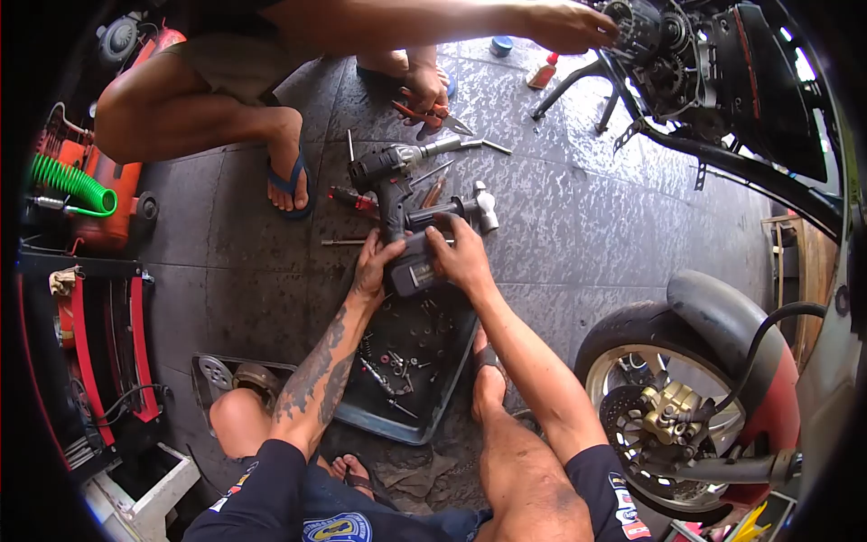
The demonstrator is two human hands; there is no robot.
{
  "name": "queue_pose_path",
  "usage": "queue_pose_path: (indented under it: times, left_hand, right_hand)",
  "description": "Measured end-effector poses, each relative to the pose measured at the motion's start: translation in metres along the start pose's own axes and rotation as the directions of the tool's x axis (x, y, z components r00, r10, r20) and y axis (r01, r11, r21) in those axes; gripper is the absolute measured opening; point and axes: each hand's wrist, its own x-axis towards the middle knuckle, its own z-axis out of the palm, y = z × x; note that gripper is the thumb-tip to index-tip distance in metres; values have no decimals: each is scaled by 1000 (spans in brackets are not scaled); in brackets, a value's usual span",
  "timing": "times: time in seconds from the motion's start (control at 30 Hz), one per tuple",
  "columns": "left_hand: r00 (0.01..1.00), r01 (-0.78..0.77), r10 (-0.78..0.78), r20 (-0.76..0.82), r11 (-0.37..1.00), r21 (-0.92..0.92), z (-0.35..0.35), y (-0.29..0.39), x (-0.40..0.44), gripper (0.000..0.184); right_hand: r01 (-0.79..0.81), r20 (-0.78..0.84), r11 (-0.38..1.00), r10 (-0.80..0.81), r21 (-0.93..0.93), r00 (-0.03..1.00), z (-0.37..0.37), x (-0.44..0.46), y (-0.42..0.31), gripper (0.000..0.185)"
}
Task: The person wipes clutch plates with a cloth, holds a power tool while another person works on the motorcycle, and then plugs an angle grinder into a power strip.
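Observation:
A black and grey cordless impact wrench (394,200) is in both my hands, its socket end pointing up and to the right. My left hand (371,264) grips the left side of its battery base. My right hand (462,256) closes on the right side of that base, fingers near the battery. Just beyond lie a ball-peen hammer (486,206), a red-handled screwdriver (354,199) and a thin metal rod (341,242). Below my hands, a dark tray (433,406) holds several bolts, washers and small parts.
A co-worker's hand (428,86) holds orange-handled pliers (435,117); another hand (569,27) touches a motorcycle engine (673,54). To the right stands a wheel with a brake disc (632,434). A red compressor (108,199) with a green coiled hose (72,183) and a tool cabinet (81,361) are left.

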Motion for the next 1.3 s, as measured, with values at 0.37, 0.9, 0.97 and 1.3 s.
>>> queue_pose_path:
  times: [0.37, 0.9, 0.97, 1.3]
  left_hand:
    - [895, -445, 412, 172, 789, 424, 63, -18, -55, 68]
    - [643, -753, 538, 545, 314, 578, 145, -90, -49, 54]
    - [685, -723, 445, 577, 321, 611, 154, -86, -45, 59]
    - [804, -567, 423, 417, 338, 751, 115, -92, -5, 48]
  right_hand:
    - [-121, -32, 992, 122, 40, 992, -30, -10, -100, 62]
    - [67, -216, 956, -4, 285, 976, -114, -105, 26, 51]
    - [113, -159, 993, -117, -36, 980, -139, -103, 41, 52]
    - [109, -47, 983, -117, -148, 992, -176, -74, 85, 52]
